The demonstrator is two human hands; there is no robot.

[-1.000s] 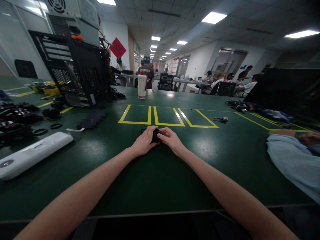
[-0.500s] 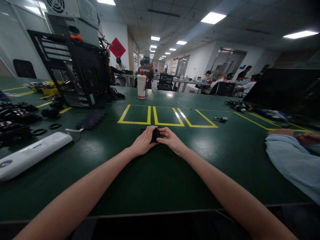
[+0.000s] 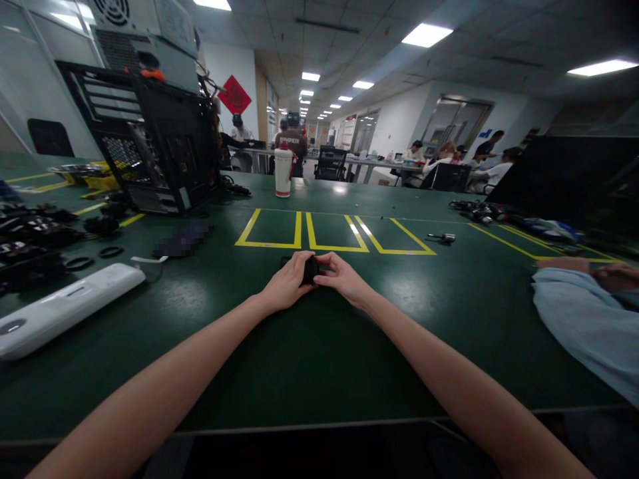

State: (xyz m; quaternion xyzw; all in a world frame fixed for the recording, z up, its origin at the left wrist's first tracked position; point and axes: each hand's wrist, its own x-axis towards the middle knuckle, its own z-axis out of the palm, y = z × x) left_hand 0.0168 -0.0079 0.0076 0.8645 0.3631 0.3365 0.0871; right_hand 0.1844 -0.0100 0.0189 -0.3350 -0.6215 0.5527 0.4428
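Observation:
Both of my hands meet around a small black object [image 3: 310, 271] at the middle of the green table [image 3: 319, 359]. Its kind cannot be made out, since fingers cover much of it. From the left, my left hand [image 3: 287, 285] is closed over it, fingers wrapped across its top and thumb along the near side. My right hand [image 3: 342, 278] pinches its right end between thumb and fingertips. Just beyond the hands lie yellow tape outlines [image 3: 337, 250] on the tabletop.
A black computer case [image 3: 150, 140] and a white cup [image 3: 283, 173] stand at the back. To the left lie a white elongated device [image 3: 74, 306] and black rings [image 3: 78, 263]. A small metal-and-black part [image 3: 442, 237] lies right. Another person's sleeve [image 3: 574, 306] rests at far right.
My hands stay in the same place around the black object, with at most a slight shift of the right fingers. Otherwise the table looks the same.

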